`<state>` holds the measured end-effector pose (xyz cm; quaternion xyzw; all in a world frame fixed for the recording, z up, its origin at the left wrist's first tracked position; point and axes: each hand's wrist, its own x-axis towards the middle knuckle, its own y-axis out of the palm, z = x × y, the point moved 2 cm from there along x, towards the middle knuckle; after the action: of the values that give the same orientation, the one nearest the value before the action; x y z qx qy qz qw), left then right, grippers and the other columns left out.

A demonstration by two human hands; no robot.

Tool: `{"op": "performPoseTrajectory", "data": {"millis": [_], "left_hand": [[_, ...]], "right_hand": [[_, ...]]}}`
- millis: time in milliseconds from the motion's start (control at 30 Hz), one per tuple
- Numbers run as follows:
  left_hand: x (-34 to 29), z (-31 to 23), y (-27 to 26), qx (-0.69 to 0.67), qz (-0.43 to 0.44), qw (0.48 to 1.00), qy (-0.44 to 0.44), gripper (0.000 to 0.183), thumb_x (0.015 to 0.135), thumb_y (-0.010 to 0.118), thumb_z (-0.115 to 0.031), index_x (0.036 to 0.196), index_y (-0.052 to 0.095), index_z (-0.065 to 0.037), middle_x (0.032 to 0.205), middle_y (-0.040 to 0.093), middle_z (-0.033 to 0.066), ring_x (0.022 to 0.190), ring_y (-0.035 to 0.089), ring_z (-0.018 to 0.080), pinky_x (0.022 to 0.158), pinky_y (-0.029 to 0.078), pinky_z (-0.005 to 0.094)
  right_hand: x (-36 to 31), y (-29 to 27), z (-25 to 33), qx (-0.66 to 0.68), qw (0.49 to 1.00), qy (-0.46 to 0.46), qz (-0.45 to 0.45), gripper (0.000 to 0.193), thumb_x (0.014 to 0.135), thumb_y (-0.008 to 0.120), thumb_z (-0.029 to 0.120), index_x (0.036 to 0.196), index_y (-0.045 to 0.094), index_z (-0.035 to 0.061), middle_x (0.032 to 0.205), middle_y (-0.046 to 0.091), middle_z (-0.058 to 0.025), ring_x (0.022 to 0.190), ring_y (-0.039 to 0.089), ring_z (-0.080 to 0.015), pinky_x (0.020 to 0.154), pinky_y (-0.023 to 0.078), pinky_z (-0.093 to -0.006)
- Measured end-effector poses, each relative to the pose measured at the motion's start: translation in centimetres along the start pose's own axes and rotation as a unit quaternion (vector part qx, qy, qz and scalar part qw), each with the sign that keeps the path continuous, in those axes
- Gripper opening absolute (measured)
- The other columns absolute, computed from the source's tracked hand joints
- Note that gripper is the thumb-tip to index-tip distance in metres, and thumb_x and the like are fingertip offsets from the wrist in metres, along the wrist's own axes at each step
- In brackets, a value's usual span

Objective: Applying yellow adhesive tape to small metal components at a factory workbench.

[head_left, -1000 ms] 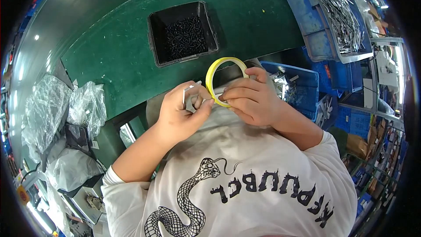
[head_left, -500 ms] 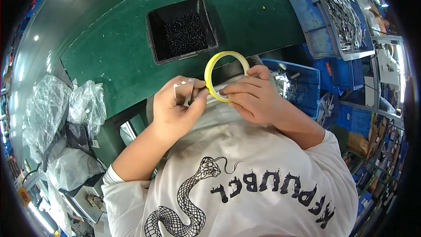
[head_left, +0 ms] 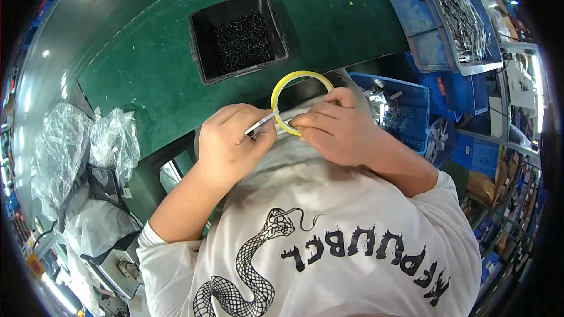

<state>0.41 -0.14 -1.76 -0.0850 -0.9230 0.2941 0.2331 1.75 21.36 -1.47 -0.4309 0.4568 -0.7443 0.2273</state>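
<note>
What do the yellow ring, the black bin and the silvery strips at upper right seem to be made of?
Yellow ring: perhaps plastic tape, glossy, with a smooth, bright band; core unclear.
Black bin: likely moulded plastic, matte, with a scuffed rim.
Silvery strips: probably metal, shiny, judging by their bright glints.

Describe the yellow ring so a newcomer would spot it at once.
From the big green table, come to its near edge, where the right hand grips the slim yellow ring. Unlike the angular black bin on the table and the blue crate to the right, it is round and open in the middle.
</note>
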Motion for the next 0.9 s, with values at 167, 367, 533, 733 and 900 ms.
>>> {"op": "performPoseTrajectory", "data": {"millis": [167,367,533,733,900], "left_hand": [[0.2,0.3,0.3,-0.014,0.029,0.999,-0.006,0.013,0.07,0.076,-0.003,0.081,0.07,-0.007,0.074,0.069,0.007,0.066,0.066,0.0267,0.061,0.054,0.0361],[0.2,0.4,0.4,-0.008,0.032,0.999,0.022,0.012,0.068,0.075,-0.004,0.077,0.067,-0.007,0.072,0.067,0.0071,0.064,0.064,0.0271,0.059,0.052,0.0363],[0.2,0.2,0.3,-0.017,0.038,0.999,0.017,0.013,0.067,0.074,-0.004,0.076,0.065,-0.006,0.07,0.066,0.0081,0.063,0.064,0.028,0.058,0.052,0.0366],[-0.5,-0.5,1.0,-0.056,0.063,0.996,0.01,0.014,0.066,0.073,-0.004,0.077,0.064,-0.005,0.07,0.064,0.0104,0.063,0.063,0.0298,0.058,0.052,0.0374],[-0.8,-1.4,1.2,-0.119,0.115,0.983,-0.073,0.014,0.067,0.07,-0.002,0.078,0.062,-0.003,0.069,0.062,0.0105,0.06,0.06,0.0272,0.057,0.051,0.0356]], "right_hand": [[-0.5,0.8,-0.1,0.005,1.0,-0.007,-0.004,0.005,0.079,0.067,0.014,0.082,0.064,0.0112,0.1,0.068,0.0014,0.083,0.063,-0.0134,0.089,0.04,-0.0387],[-0.3,0.5,-0.2,0.023,0.999,-0.025,0.016,0.01,0.076,0.07,0.013,0.084,0.067,0.0092,0.1,0.07,0.0009,0.08,0.063,-0.0137,0.085,0.041,-0.0378],[-0.1,-0.4,0.1,0.054,0.998,-0.019,0.019,0.017,0.074,0.075,0.016,0.088,0.069,0.0085,0.1,0.07,-0.0002,0.079,0.063,-0.0135,0.077,0.045,-0.035],[0.4,-0.8,0.8,0.047,0.995,0.088,0.022,0.032,0.077,0.079,0.017,0.106,0.069,0.007,0.093,0.07,-0.0005,0.072,0.064,-0.0149,0.068,0.046,-0.0318],[0.9,-0.6,1.1,0.032,0.992,0.11,0.061,0.031,0.081,0.074,0.02,0.111,0.069,0.0114,0.089,0.069,0.0,0.073,0.065,-0.0153,0.067,0.047,-0.0315]]}}
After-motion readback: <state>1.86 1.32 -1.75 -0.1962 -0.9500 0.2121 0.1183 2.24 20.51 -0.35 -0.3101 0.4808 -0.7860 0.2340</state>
